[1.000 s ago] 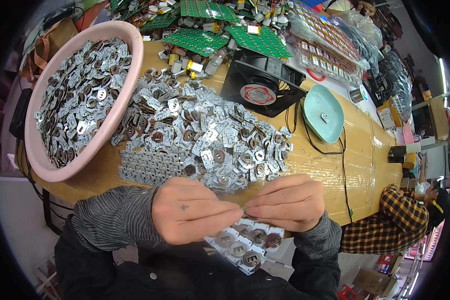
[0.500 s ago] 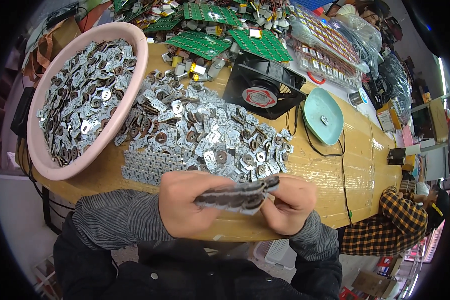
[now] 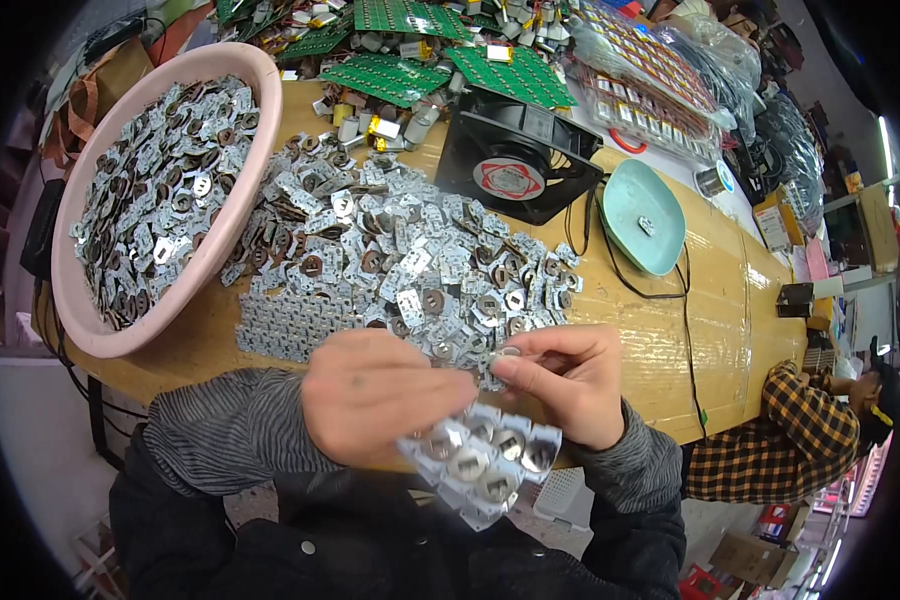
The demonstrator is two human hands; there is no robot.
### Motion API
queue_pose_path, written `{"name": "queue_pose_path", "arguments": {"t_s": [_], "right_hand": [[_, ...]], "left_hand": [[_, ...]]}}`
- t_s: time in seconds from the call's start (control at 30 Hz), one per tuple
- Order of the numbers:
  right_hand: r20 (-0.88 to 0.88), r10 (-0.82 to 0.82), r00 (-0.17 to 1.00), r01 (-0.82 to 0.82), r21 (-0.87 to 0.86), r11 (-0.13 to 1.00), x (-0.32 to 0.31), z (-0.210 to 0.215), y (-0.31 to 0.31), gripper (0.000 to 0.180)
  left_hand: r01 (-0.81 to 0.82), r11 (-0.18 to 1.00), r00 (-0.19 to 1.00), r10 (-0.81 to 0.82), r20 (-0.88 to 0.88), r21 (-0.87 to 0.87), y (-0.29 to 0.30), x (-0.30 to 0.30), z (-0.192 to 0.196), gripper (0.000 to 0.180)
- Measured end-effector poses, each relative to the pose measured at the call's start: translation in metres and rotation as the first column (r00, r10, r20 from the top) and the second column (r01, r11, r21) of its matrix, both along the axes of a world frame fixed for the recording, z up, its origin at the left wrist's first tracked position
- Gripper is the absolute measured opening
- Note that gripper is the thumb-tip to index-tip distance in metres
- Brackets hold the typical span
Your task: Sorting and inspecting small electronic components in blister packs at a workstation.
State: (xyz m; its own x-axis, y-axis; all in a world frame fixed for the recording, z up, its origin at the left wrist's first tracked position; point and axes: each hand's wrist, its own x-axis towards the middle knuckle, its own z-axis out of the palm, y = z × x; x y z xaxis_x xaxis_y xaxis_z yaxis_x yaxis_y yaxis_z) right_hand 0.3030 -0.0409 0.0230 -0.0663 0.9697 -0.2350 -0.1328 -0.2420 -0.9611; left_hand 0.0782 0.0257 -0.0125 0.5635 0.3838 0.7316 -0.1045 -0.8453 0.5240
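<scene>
My left hand (image 3: 370,395) is closed on a panel of small light-grey circuit boards (image 3: 485,455) with round metal pieces in rows. The panel is tilted flat toward me near the table's front edge; motion blurs it slightly, and my thumb is hidden. Right of it, my right hand (image 3: 578,385) pinches a small thin piece (image 3: 509,353) between thumb and forefinger, apart from the panel; its kind is hard to make out. Just beyond both hands lies a heap of loose small boards (image 3: 420,265), many with dark or silvery discs. Unbroken board panels (image 3: 295,325) lie at the heap's near left.
A pink basin (image 3: 270,110) full of small boards stands at left. Beyond the heap are a black fan (image 3: 510,160), green circuit panels (image 3: 390,78) and small batteries. A teal dish (image 3: 625,225) holds one board; a black cable (image 3: 688,350) crosses the table. A co-worker (image 3: 790,440) sits at right.
The panel in my left hand has turned from edge-on to face-up and dropped lower. My right hand has moved apart from it with a small piece in its fingers. The view has shifted slightly.
</scene>
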Motion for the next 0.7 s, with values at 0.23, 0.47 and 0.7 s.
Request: {"name": "queue_pose_path", "arguments": {"t_s": [0.23,0.47,0.7], "right_hand": [[0.120,0.047,0.992,-0.060,0.105,0.993,0.004,0.006,-0.006,0.012],[0.212,0.115,0.970,-0.145,0.131,0.981,0.006,0.009,-0.004,0.011],[0.468,0.041,0.883,-0.221,0.336,0.916,0.003,0.008,-0.001,0.009]], "left_hand": [[-0.040,0.956,0.997,0.018,0.078,0.289,-0.002,0.005,0.002,0.028],[-0.051,0.943,0.999,0.051,0.009,0.329,-0.004,0.002,0.008,0.019],[-0.097,0.926,0.995,0.102,0.005,0.365,-0.008,0.004,0.006,0.020]]}}
